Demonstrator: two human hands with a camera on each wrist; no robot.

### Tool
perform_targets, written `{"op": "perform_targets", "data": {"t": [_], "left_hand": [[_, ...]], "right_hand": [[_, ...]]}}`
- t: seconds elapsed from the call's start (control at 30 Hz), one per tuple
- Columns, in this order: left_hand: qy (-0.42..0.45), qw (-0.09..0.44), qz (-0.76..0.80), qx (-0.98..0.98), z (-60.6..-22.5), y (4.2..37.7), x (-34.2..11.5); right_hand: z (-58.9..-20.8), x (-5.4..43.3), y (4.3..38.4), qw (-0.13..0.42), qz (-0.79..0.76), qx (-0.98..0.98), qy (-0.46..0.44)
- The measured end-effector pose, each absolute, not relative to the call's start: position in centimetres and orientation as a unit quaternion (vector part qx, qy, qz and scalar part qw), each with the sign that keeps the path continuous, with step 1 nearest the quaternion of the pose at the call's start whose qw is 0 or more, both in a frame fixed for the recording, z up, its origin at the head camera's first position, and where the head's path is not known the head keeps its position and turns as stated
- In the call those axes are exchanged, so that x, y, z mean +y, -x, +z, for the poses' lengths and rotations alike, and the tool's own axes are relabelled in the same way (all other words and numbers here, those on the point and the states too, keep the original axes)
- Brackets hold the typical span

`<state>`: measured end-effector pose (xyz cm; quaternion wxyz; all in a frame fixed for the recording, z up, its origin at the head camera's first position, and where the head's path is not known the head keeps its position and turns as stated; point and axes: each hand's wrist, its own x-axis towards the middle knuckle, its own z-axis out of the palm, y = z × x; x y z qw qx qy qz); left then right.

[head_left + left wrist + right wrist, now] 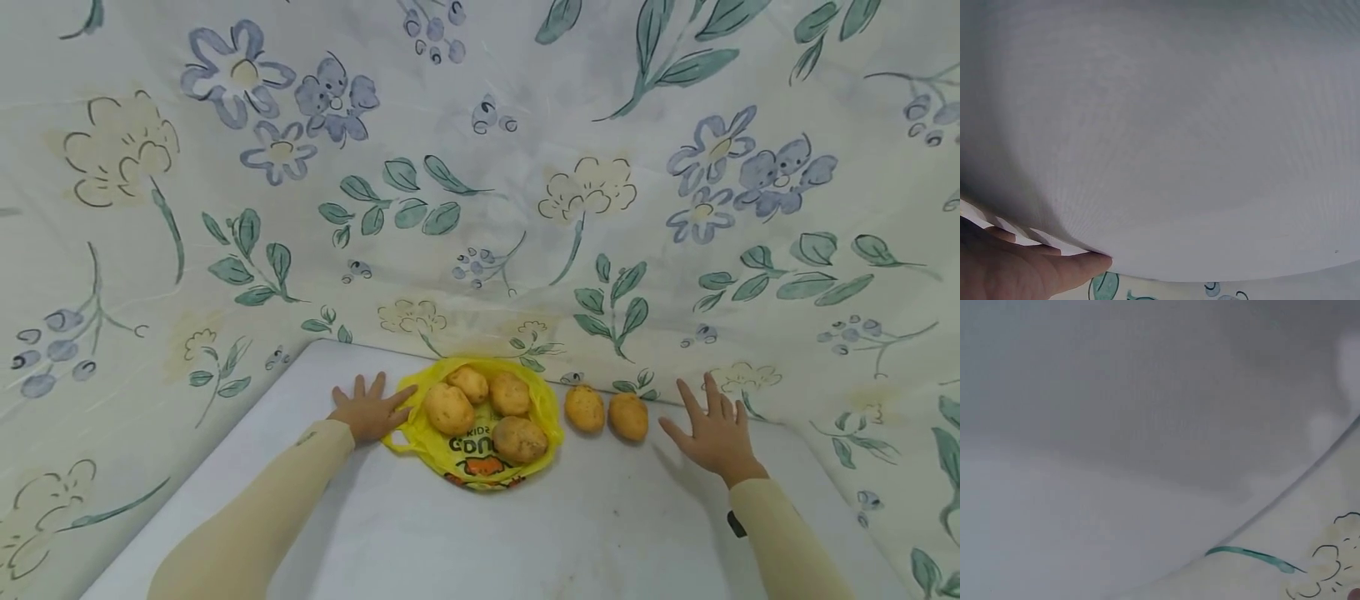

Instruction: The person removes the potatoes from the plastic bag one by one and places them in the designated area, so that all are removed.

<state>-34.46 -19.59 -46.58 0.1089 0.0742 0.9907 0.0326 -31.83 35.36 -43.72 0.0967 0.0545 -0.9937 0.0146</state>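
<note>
Several potatoes (450, 409) lie on a flattened yellow plastic bag (543, 387) with printed lettering, towards the back of the table. Just right of the bag sit two more potatoes (584, 409), side by side on the bare surface. My left hand (367, 412) has its fingers spread, with the thumb at the bag's left edge beside a handle loop; in the left wrist view part of that hand (1029, 269) lies low at the left. To the right of the loose potatoes, my right hand (716, 437) is spread and holds nothing. The right wrist view shows mostly table surface and shadow.
The white table (480, 542) extends in front of the bag, with a few small dark specks. A floral-patterned cloth (510, 250) rises behind the back edge and along both sides.
</note>
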Motion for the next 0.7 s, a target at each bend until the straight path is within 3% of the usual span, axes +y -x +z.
{"op": "perform_targets", "data": {"t": [0.23,0.7], "left_hand": [[-0.074,0.116,0.033,0.99,-46.4,34.4,-19.7],[-0.073,0.122,0.03,0.989,-46.4,34.7,-19.4]], "right_hand": [[-42.9,35.4,32.2,0.126,0.017,-0.989,-0.07],[-43.3,35.0,33.0,0.13,0.0,-0.988,-0.079]]}}
